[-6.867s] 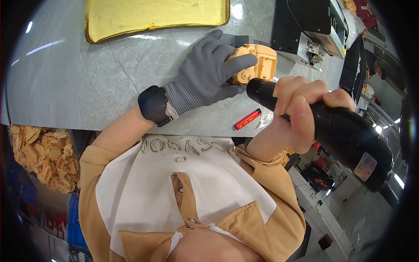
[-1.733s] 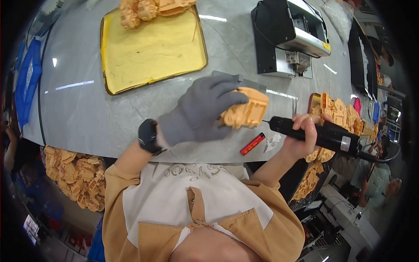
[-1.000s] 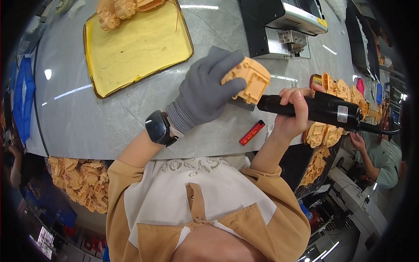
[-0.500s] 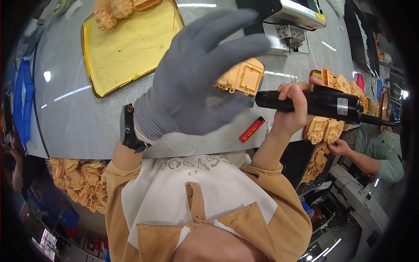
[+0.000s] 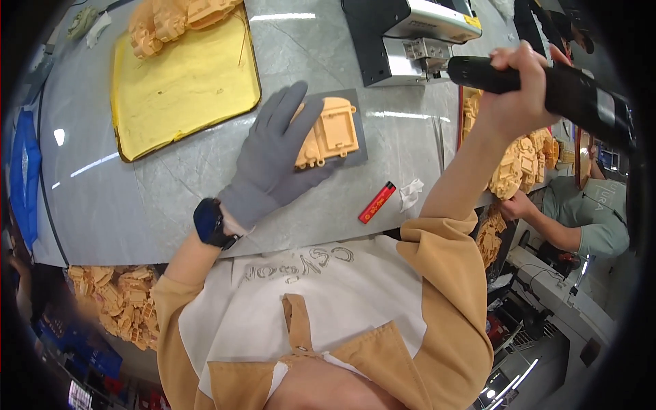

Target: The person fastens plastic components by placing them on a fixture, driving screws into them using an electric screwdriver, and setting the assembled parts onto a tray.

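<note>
Spreading over the left end of an orange moulded-plastic housing [image 5: 338, 130], the grey-gloved left hand [image 5: 270, 154] has its fingers nearly straight and partly apart, with the index finger across the housing and the thumb below its near edge; whether it actually grips cannot be told. The housing lies just right of that palm on a flat dark-grey plate [image 5: 361, 154], on the grey marbled tabletop [image 5: 294, 219]. A black watch [image 5: 213, 222] sits on the left wrist.

Well apart to the right, the bare right hand [image 5: 523, 82] is raised and curled firmly around a black cylindrical power tool [image 5: 584, 99], whose nose points leftward.

Between the two forearms lie a red stick-shaped object with a black end [image 5: 377, 203] and, just beside it, a crumpled white scrap [image 5: 410, 195]. Beyond the left hand is a yellow, dark-rimmed rectangular tray [image 5: 184, 96] bearing more orange plastic parts [image 5: 174, 20]. A black-and-silver boxy machine [image 5: 417, 41] stands left of the right hand. Below the right hand, a co-worker's hand [image 5: 519, 205] is at a heap of orange castings [image 5: 526, 160].
</note>
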Demonstrator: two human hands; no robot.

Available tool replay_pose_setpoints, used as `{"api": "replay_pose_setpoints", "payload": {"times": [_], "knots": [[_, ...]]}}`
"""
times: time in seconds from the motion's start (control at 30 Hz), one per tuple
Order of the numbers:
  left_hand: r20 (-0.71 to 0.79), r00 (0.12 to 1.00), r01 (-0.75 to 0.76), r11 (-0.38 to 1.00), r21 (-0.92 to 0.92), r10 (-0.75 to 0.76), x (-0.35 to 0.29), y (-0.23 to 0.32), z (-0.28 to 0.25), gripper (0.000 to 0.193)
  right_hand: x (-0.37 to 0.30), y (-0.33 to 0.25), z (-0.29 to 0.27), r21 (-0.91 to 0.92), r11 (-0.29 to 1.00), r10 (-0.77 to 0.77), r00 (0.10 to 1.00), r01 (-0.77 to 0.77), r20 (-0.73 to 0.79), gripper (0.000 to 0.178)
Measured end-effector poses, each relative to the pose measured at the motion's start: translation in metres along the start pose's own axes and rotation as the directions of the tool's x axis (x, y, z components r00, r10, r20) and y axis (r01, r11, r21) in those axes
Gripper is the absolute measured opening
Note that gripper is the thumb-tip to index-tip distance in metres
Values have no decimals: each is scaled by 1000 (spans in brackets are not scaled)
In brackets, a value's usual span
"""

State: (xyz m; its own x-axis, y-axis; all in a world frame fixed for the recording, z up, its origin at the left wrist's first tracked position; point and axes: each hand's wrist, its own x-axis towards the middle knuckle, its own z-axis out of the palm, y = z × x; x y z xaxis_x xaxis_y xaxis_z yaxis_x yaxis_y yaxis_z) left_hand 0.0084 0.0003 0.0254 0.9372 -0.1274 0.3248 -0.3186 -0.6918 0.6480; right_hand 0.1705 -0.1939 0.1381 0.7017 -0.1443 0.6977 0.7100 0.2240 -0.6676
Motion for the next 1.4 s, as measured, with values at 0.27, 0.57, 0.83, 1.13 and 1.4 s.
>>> {"api": "replay_pose_setpoints", "payload": {"times": [0.27, 0.57, 0.83, 1.13, 1.4], "knots": [[18, 999, 48, 997, -55, -47, -19, -15, -2, 79, -18, 2, -1, -150, 974, 169, 985, -171, -27, 34], [-85, 996, 4, 996, -94, -12, -20, -19, 7, 82, -97, -67, 45, 1, 948, 304, 909, -318, 283, 40], [-80, 997, 10, 995, -100, -18, -23, -21, 8, 81, -104, -60, 44, -9, 946, 312, 906, -324, 286, 43], [-86, 996, 13, 995, -100, -22, -22, -21, 10, 79, -100, -62, 45, -71, 947, 319, 895, -313, 311, 37], [-88, 996, 15, 993, -114, -25, -21, -21, 8, 79, -103, -60, 49, -89, 944, 326, 862, -317, 388, 36]]}}
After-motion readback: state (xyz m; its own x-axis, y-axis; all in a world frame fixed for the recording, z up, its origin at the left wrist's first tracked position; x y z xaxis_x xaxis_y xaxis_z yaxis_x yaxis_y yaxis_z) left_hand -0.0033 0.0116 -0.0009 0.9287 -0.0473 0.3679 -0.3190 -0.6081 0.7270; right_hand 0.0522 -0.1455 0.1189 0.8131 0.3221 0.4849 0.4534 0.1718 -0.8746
